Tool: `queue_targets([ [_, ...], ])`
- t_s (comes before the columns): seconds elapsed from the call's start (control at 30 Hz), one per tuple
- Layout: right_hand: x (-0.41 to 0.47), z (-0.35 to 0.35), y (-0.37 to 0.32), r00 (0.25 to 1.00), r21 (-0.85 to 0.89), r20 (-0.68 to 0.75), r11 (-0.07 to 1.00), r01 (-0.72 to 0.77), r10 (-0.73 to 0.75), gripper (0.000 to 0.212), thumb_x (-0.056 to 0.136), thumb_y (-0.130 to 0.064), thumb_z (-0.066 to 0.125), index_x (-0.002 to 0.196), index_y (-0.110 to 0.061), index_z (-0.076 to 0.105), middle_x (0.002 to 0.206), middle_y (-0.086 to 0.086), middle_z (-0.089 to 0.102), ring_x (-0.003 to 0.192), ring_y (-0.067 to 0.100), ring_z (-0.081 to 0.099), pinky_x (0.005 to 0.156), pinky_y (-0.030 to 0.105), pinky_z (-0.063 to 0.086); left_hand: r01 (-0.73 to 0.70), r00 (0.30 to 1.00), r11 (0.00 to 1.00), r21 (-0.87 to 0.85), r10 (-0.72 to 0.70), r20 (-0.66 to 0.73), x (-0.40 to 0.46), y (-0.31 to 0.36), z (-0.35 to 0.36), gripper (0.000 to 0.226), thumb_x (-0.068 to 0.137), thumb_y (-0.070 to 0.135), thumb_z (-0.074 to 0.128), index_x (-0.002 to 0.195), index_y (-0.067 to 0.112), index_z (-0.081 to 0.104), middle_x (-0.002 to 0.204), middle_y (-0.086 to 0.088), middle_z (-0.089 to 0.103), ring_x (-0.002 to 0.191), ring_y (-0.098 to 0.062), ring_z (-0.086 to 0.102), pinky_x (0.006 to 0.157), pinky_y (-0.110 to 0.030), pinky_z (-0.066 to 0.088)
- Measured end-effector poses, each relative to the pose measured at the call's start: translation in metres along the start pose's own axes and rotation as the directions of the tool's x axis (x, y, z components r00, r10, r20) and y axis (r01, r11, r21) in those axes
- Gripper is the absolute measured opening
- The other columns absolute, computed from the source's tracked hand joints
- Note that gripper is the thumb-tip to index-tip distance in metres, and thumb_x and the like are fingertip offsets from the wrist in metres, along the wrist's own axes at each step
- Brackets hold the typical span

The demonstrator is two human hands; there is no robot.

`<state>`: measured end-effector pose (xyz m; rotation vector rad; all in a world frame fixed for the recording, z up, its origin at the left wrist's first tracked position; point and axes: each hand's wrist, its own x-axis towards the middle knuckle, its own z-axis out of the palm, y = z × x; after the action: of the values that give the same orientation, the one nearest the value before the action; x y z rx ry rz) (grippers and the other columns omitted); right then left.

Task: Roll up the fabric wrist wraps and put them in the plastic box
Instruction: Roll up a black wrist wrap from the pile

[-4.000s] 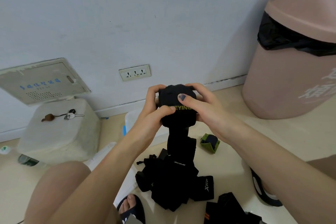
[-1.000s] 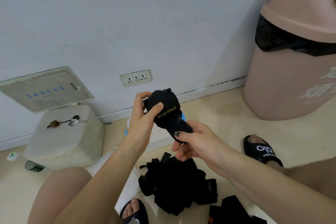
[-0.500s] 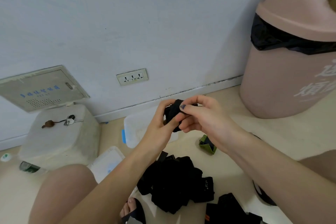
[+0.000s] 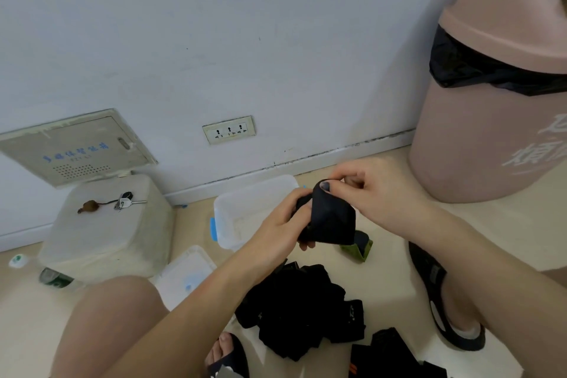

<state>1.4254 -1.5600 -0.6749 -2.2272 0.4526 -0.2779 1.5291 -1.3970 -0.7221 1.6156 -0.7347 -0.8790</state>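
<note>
- Compared with half a second ago, the rolled black fabric wrist wrap (image 4: 329, 219) is held lower and more of it is exposed — the left hand (image 4: 283, 224) is curled round it, the right hand (image 4: 372, 190) pinches its top edge.
- It is held just above the near right edge of the clear plastic box (image 4: 227, 218), which lies open on the floor by the wall.
- The roll looks compact, dark and matte.

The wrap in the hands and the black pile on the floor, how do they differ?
The held wrap is bundled compactly between both hands, left hand and right hand; the floor pile lies loose, spread, untouched. The held wrap is above the plastic box; the pile sits nearer the feet. Both are black fabric.
</note>
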Motion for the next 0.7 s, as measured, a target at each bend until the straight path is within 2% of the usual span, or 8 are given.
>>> queue_targets([
  [0.1, 0.0, 0.008, 0.008, 0.995, 0.032, -0.092, 0.999, 0.028, -0.025, 0.02, 0.097, -0.031, 0.067, 0.077, -0.026, 0.071, 0.055, -0.008, 0.044, 0.057, 0.009, 0.04, 0.06, 0.034, 0.036, -0.029, 0.999, 0.998, 0.05, 0.028, 0.02, -0.002, 0.001, 0.0, 0.027, 0.111, 0.038, 0.037, 0.116, 0.032, 0.062, 0.076, -0.007, 0.059, 0.069, -0.02, 0.052, 0.073, -0.034, 0.046],
  [0.2, 0.001, 0.016, 0.009, 0.992, 0.147, -0.127, 0.989, 0.006, 0.013, 0.019, 0.096, -0.026, 0.069, 0.078, -0.024, 0.072, 0.073, -0.007, 0.052, 0.071, 0.012, 0.051, 0.069, 0.035, 0.043, -0.032, 0.999, 0.996, 0.085, 0.031, 0.012, -0.003, 0.005, 0.0, 0.039, 0.112, 0.04, 0.029, 0.111, 0.016, 0.059, 0.071, -0.003, 0.055, 0.066, -0.017, 0.049, 0.067, -0.026, 0.042],
  [0.3, -0.003, 0.023, 0.007, 0.987, 0.271, -0.132, 0.961, -0.052, 0.09, 0.019, 0.097, -0.022, 0.068, 0.078, -0.022, 0.073, 0.078, -0.001, 0.067, 0.076, 0.017, 0.061, 0.07, 0.036, 0.049, -0.02, 1.0, 0.999, 0.044, 0.02, 0.014, -0.004, 0.006, 0.002, 0.049, 0.109, 0.049, 0.03, 0.11, 0.006, 0.055, 0.073, -0.003, 0.053, 0.067, -0.018, 0.047, 0.066, -0.034, 0.039],
  [0.4, -0.007, 0.029, 0.005, 0.973, 0.381, -0.121, 0.914, -0.138, 0.197, 0.018, 0.096, -0.023, 0.069, 0.079, -0.023, 0.073, 0.077, 0.0, 0.069, 0.073, 0.018, 0.062, 0.068, 0.033, 0.05, -0.016, 1.0, 0.999, 0.033, 0.016, 0.005, -0.006, 0.007, 0.003, 0.055, 0.104, 0.054, 0.033, 0.111, 0.004, 0.055, 0.077, -0.007, 0.053, 0.068, -0.019, 0.047, 0.067, -0.038, 0.038],
  [0.47, -0.01, 0.034, 0.004, 0.951, 0.479, -0.096, 0.852, -0.213, 0.292, 0.015, 0.096, -0.024, 0.07, 0.082, -0.018, 0.07, 0.079, 0.002, 0.067, 0.073, 0.021, 0.061, 0.068, 0.033, 0.049, -0.021, 1.0, 0.999, 0.032, 0.021, 0.002, -0.006, 0.007, 0.005, 0.053, 0.104, 0.054, 0.033, 0.111, 0.007, 0.056, 0.08, -0.008, 0.054, 0.069, -0.019, 0.048, 0.067, -0.037, 0.039],
  [0.57, -0.013, 0.042, 0.005, 0.916, 0.643, -0.013, 0.705, -0.299, 0.4, 0.023, 0.099, -0.028, 0.066, 0.093, -0.007, 0.059, 0.086, 0.015, 0.061, 0.075, 0.026, 0.06, 0.069, 0.037, 0.048, -0.036, 0.999, 0.999, 0.027, 0.036, -0.015, -0.006, 0.006, 0.008, 0.048, 0.105, 0.052, 0.033, 0.111, 0.01, 0.057, 0.082, -0.005, 0.055, 0.069, -0.016, 0.049, 0.066, -0.033, 0.042],
  [0.63, -0.015, 0.045, 0.002, 0.909, 0.688, 0.035, 0.65, -0.324, 0.416, 0.02, 0.102, -0.028, 0.06, 0.094, -0.01, 0.059, 0.09, 0.021, 0.065, 0.073, 0.029, 0.067, 0.064, 0.036, 0.054, -0.048, 0.999, 0.999, 0.017, 0.048, -0.017, -0.005, 0.004, 0.011, 0.037, 0.107, 0.048, 0.037, 0.108, 0.02, 0.059, 0.082, -0.002, 0.058, 0.069, -0.015, 0.05, 0.066, -0.03, 0.043],
  [0.7, -0.017, 0.046, -0.001, 0.904, 0.716, 0.068, 0.61, -0.339, 0.422, 0.016, 0.104, -0.024, 0.055, 0.093, -0.015, 0.062, 0.092, 0.018, 0.07, 0.071, 0.03, 0.073, 0.058, 0.035, 0.058, -0.048, 0.998, 0.998, 0.03, 0.049, -0.034, -0.003, 0.003, 0.012, 0.021, 0.108, 0.042, 0.045, 0.101, 0.03, 0.061, 0.083, 0.004, 0.061, 0.071, -0.014, 0.052, 0.065, -0.03, 0.044],
])
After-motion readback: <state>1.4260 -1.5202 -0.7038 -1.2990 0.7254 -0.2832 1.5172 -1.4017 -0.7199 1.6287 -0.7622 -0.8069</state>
